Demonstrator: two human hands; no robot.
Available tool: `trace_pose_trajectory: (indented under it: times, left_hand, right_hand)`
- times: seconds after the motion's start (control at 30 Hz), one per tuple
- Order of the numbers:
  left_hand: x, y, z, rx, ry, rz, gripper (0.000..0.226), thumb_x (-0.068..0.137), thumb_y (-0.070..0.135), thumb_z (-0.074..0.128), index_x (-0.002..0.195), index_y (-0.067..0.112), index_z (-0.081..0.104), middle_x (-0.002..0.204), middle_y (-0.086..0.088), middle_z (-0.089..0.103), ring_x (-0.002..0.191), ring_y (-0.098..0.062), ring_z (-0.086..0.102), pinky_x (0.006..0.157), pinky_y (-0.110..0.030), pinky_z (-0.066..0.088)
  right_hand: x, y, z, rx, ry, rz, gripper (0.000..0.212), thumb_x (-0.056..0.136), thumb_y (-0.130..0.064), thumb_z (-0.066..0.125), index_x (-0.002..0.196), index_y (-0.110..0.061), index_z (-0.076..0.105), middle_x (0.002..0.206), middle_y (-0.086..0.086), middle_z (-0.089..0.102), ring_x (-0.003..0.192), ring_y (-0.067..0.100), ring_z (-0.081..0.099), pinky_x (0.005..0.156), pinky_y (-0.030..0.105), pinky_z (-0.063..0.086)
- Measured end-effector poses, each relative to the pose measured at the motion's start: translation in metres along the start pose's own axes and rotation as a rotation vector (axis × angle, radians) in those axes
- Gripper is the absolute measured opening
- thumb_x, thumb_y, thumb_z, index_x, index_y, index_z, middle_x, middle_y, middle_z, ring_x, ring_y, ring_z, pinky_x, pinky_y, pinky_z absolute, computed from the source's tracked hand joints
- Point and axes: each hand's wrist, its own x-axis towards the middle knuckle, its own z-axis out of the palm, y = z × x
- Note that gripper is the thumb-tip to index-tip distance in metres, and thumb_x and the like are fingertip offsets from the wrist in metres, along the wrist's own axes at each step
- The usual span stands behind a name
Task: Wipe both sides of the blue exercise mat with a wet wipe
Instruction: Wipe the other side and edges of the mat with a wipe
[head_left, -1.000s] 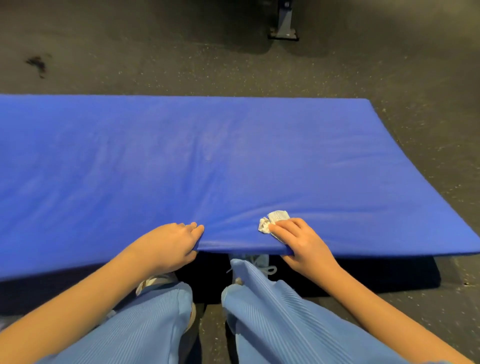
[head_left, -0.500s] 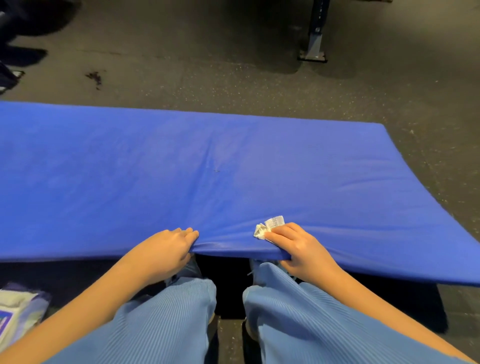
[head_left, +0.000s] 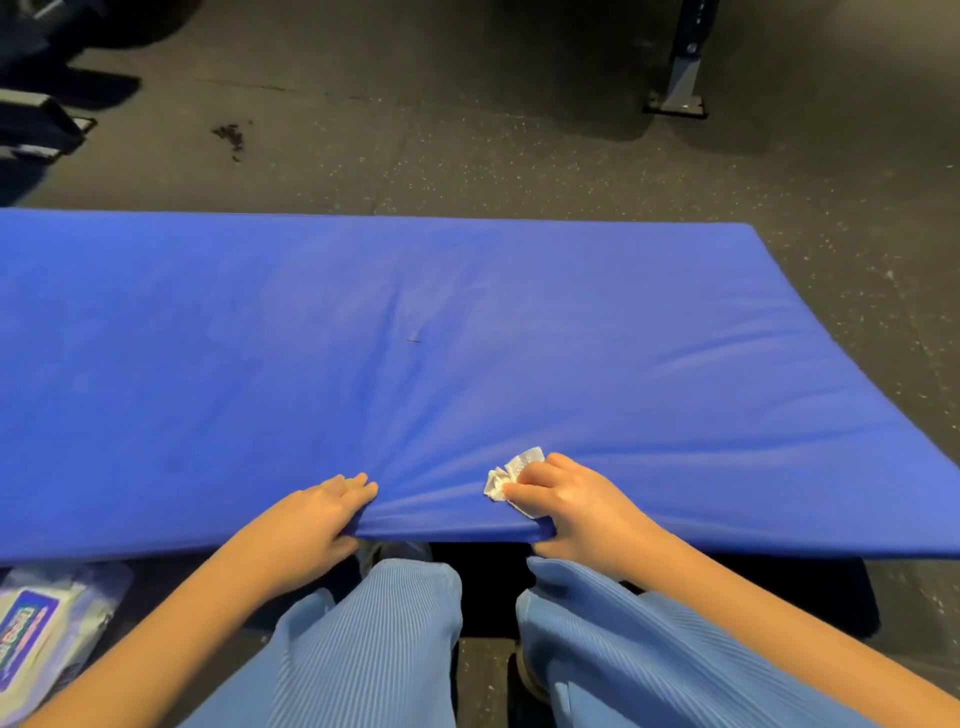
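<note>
Seen from the head camera, a wipes packet (head_left: 36, 629) lies on the speckled floor (head_left: 467, 156) at lower left, and a metal post foot (head_left: 678, 88) stands beyond the blue mat (head_left: 467, 338). The left hand (head_left: 311, 525) and right hand (head_left: 576, 504) both clasp the mat's raised near edge. The right hand's fingers pin the crumpled wet wipe (head_left: 511, 470) against the mat.

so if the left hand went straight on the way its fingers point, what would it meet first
Only more blue mat: the left hand points forward and rightward across its top, probably passing beyond the wet wipe in the right hand. Depth is unclear.
</note>
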Motion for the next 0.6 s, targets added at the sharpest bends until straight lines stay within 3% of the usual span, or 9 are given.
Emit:
trace_pose_trajectory:
  times: [0.1, 0.17, 0.2, 0.27, 0.33, 0.4, 0.5, 0.53, 0.6]
  left_hand:
    - [0.011, -0.009, -0.009, -0.079, -0.123, -0.03, 0.07, 0.085, 0.056, 0.057, 0.147, 0.029, 0.038, 0.154, 0.013, 0.031, 0.139, -0.007, 0.033, 0.111, -0.025, 0.03]
    - [0.025, -0.013, -0.02, -0.189, -0.125, -0.042, 0.069, 0.076, 0.072, 0.049, 0.126, 0.025, 0.059, 0.129, 0.012, 0.052, 0.119, -0.009, 0.051, 0.102, -0.031, 0.04]
    - [0.035, -0.014, -0.023, -0.255, -0.088, -0.043, 0.065, 0.081, 0.07, 0.046, 0.122, 0.022, 0.061, 0.125, 0.012, 0.053, 0.118, -0.01, 0.052, 0.102, -0.031, 0.04]
    - [0.057, -0.013, -0.023, -0.278, 0.039, -0.037, 0.048, 0.098, 0.049, 0.044, 0.136, 0.021, 0.052, 0.143, 0.01, 0.042, 0.135, -0.012, 0.038, 0.109, -0.028, 0.029]
    - [0.081, -0.011, -0.016, -0.201, 0.194, -0.057, 0.048, 0.103, 0.039, 0.039, 0.147, 0.022, 0.038, 0.157, 0.006, 0.025, 0.144, -0.012, 0.022, 0.114, -0.03, 0.021]
    - [0.098, -0.01, -0.001, -0.199, 0.247, -0.1, 0.049, 0.103, 0.039, 0.036, 0.149, 0.023, 0.034, 0.159, 0.006, 0.021, 0.146, -0.013, 0.016, 0.116, -0.035, 0.016]
    - [0.107, -0.007, 0.025, -0.248, 0.287, -0.149, 0.05, 0.103, 0.044, 0.031, 0.15, 0.025, 0.032, 0.16, 0.008, 0.02, 0.149, -0.015, 0.009, 0.118, -0.042, 0.005]
    - [0.107, -0.007, 0.029, -0.248, 0.302, -0.144, 0.055, 0.1, 0.05, 0.025, 0.149, 0.025, 0.033, 0.16, 0.008, 0.021, 0.149, -0.016, 0.01, 0.118, -0.042, 0.005]
    - [0.107, -0.008, 0.032, -0.254, 0.331, -0.131, 0.078, 0.085, 0.062, 0.009, 0.148, 0.025, 0.036, 0.159, 0.008, 0.024, 0.149, -0.017, 0.012, 0.118, -0.042, 0.006]
  right_hand:
    - [-0.008, 0.001, 0.0, 0.041, -0.141, -0.015, 0.043, 0.08, -0.049, 0.05, 0.117, -0.031, 0.065, 0.111, -0.006, 0.056, 0.102, 0.009, 0.046, 0.078, 0.026, 0.044]
    - [0.0, 0.011, 0.005, -0.019, -0.118, 0.006, 0.031, 0.087, -0.038, 0.046, 0.099, -0.024, 0.071, 0.098, -0.001, 0.06, 0.09, 0.019, 0.053, 0.065, 0.027, 0.041]
    - [0.008, 0.018, 0.006, -0.051, -0.081, 0.084, 0.027, 0.089, -0.032, 0.048, 0.087, -0.016, 0.069, 0.088, 0.003, 0.058, 0.08, 0.025, 0.054, 0.058, 0.028, 0.037]
    - [0.028, 0.03, 0.009, -0.069, -0.015, 0.328, 0.026, 0.094, -0.025, 0.051, 0.082, -0.006, 0.064, 0.082, 0.009, 0.049, 0.076, 0.032, 0.05, 0.057, 0.029, 0.03]
    - [0.044, 0.022, 0.016, 0.05, 0.016, 0.419, 0.019, 0.09, -0.02, 0.058, 0.08, -0.007, 0.068, 0.075, 0.007, 0.045, 0.072, 0.031, 0.049, 0.059, 0.031, 0.034]
    - [0.045, -0.008, 0.022, 0.269, -0.056, 0.291, 0.012, 0.081, -0.012, 0.06, 0.077, -0.009, 0.071, 0.069, 0.006, 0.053, 0.07, 0.022, 0.051, 0.066, 0.034, 0.043]
    - [0.039, -0.027, 0.018, 0.408, -0.25, 0.137, 0.012, 0.082, -0.011, 0.063, 0.089, -0.009, 0.073, 0.082, 0.006, 0.061, 0.072, 0.005, 0.048, 0.07, 0.014, 0.038]
    - [0.042, -0.02, 0.017, 0.39, -0.256, 0.135, 0.011, 0.084, -0.013, 0.064, 0.089, -0.009, 0.072, 0.081, 0.005, 0.059, 0.071, 0.005, 0.047, 0.069, 0.014, 0.037]
    - [0.058, 0.004, 0.019, 0.265, -0.171, 0.202, 0.012, 0.086, -0.017, 0.062, 0.085, -0.008, 0.069, 0.081, 0.007, 0.057, 0.071, 0.017, 0.053, 0.067, 0.028, 0.042]
